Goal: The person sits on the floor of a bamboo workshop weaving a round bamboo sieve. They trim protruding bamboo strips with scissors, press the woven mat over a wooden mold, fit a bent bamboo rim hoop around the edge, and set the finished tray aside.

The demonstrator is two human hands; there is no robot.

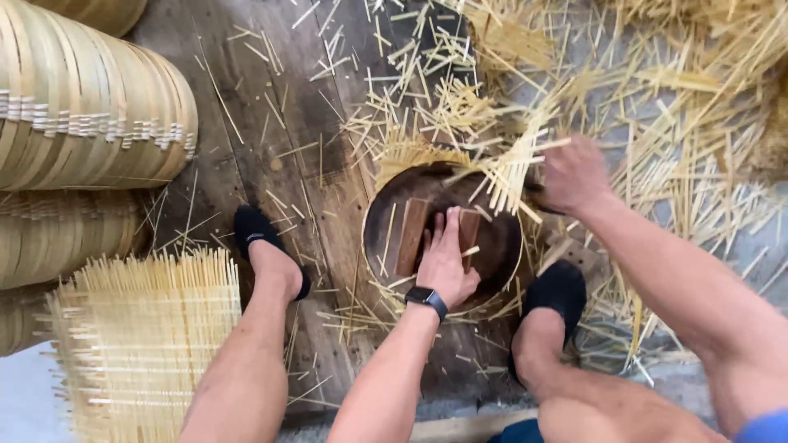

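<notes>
Presently we log: left hand (pixel 447 262) flat, open on brown wooden slats (pixel 413 235) inside round bamboo frame (pixel 443 238); right hand (pixel 573 175) gripping pale trimmed strip-ends (pixel 513 168) beyond it, which may splinter or snag our fingers.

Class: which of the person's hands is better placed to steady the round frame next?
Probably the left hand: it lies flat on the wooden slats inside the round frame. The right hand is at the rim, gripping a tool among bamboo strips.

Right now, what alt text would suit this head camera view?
Seen from above, a person's left hand presses wooden blocks inside a round bamboo hoop, while the right hand grips bamboo splints at its rim. Cut splints litter the plank floor.
</notes>
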